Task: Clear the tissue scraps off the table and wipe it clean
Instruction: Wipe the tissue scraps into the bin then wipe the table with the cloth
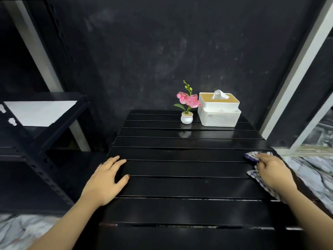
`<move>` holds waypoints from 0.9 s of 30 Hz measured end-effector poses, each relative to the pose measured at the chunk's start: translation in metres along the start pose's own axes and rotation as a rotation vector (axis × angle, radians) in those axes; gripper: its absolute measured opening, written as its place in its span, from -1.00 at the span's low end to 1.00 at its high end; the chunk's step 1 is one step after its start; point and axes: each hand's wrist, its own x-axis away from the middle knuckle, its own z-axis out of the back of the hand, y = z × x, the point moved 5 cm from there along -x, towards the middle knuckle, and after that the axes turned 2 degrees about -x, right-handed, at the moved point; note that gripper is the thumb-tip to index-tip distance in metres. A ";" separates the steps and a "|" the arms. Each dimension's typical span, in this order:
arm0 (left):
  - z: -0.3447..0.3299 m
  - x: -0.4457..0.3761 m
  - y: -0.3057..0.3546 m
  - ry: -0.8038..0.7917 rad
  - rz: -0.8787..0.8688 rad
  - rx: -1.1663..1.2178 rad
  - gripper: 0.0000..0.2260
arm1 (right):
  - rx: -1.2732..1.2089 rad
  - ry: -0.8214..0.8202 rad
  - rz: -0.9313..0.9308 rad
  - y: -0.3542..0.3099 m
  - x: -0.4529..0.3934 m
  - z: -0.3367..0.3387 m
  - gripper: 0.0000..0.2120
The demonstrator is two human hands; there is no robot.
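Note:
A black slatted table [183,186] fills the middle of the view. My right hand [273,171] presses a blue-and-white checked cloth [252,156] flat against the table's right edge, fingers curled over it. My left hand [106,179] lies palm down on the table's left edge, fingers spread, holding nothing. I see no tissue scraps on the slats.
At the table's far end stand a white tissue box [219,110] with a tissue poking out and a small white pot with a pink flower [187,107]. A black metal shelf [41,123] stands to the left. The wall behind is dark.

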 end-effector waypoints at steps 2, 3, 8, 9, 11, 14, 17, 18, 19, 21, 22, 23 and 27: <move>0.000 0.000 0.000 0.013 -0.005 0.002 -0.49 | -0.003 -0.010 0.009 -0.019 -0.004 -0.007 -0.65; -0.001 0.000 0.000 0.018 -0.006 0.003 -0.49 | -0.005 -0.016 0.024 -0.028 -0.005 -0.010 -0.65; -0.002 0.000 -0.002 0.020 -0.008 0.008 -0.50 | -0.028 -0.066 0.149 -0.066 0.004 -0.029 -0.65; -0.002 0.001 -0.003 0.017 -0.007 0.008 -0.50 | -0.033 -0.074 0.177 -0.071 0.008 -0.031 -0.65; -0.002 0.002 -0.003 0.014 -0.007 0.007 -0.50 | -0.052 -0.084 0.235 -0.078 0.020 -0.029 -0.66; -0.002 0.003 -0.003 0.011 -0.008 0.011 -0.50 | -0.093 -0.098 0.295 -0.078 0.039 -0.024 -0.67; -0.002 0.003 -0.003 0.008 -0.003 0.012 -0.49 | -0.120 -0.123 0.307 -0.066 0.048 -0.020 -0.67; -0.002 0.003 -0.003 0.010 -0.004 0.012 -0.49 | -0.125 -0.130 0.301 -0.062 0.049 -0.018 -0.67; -0.001 0.002 -0.002 0.012 -0.006 0.011 -0.49 | -0.129 -0.135 0.290 -0.059 0.048 -0.017 -0.67; -0.001 0.002 -0.002 0.016 -0.007 0.012 -0.49 | -0.129 -0.130 0.253 -0.057 0.042 -0.015 -0.67; -0.001 0.001 -0.002 0.017 -0.008 0.011 -0.49 | -0.128 -0.122 0.230 -0.057 0.037 -0.015 -0.67; -0.002 0.000 -0.003 0.017 -0.006 0.012 -0.49 | -0.123 -0.112 0.208 -0.057 0.033 -0.017 -0.67; -0.002 0.000 -0.004 0.025 0.006 0.020 -0.49 | -0.087 -0.089 0.163 -0.075 0.017 -0.032 -0.66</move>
